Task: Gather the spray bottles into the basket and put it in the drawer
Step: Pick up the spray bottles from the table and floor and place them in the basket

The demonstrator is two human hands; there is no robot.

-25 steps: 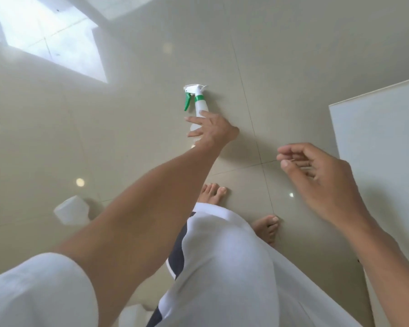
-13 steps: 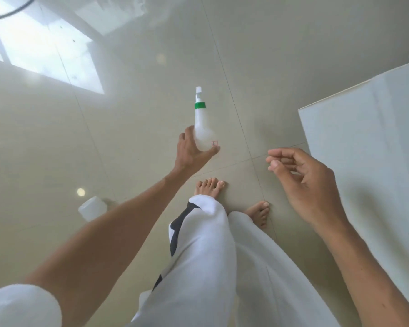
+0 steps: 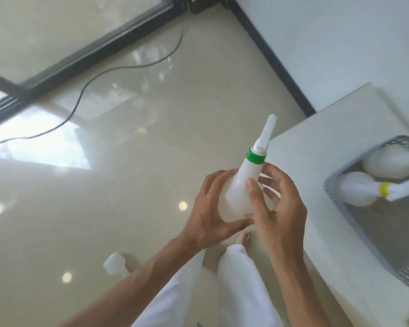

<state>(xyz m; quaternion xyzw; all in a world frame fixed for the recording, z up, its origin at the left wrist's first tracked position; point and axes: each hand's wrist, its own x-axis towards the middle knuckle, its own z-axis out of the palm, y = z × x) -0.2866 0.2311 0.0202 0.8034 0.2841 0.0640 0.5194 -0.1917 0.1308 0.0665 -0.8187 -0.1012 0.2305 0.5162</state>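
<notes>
I hold a white spray bottle with a green collar [image 3: 240,185] upright at the centre of the view, above the floor. My left hand [image 3: 210,208] wraps its body from the left. My right hand [image 3: 276,201] touches it from the right, thumb on the bottle, fingers loosely spread. A grey perforated basket [image 3: 340,208] sits on the white cabinet top [image 3: 328,142] at the right. Two white spray bottles lie in the basket, one with a yellow collar [image 3: 357,192] and one behind it [image 3: 392,164].
A small white object [image 3: 113,263] stands on the glossy tiled floor near my feet. A black cable [image 3: 85,83] runs across the floor toward a dark door track [image 3: 92,53]. A white wall with dark skirting lies at the upper right.
I have lifted the green-collared bottle from the floor and stood up. My right hand has come onto it. My view has swung to show the cabinet top and basket.
</notes>
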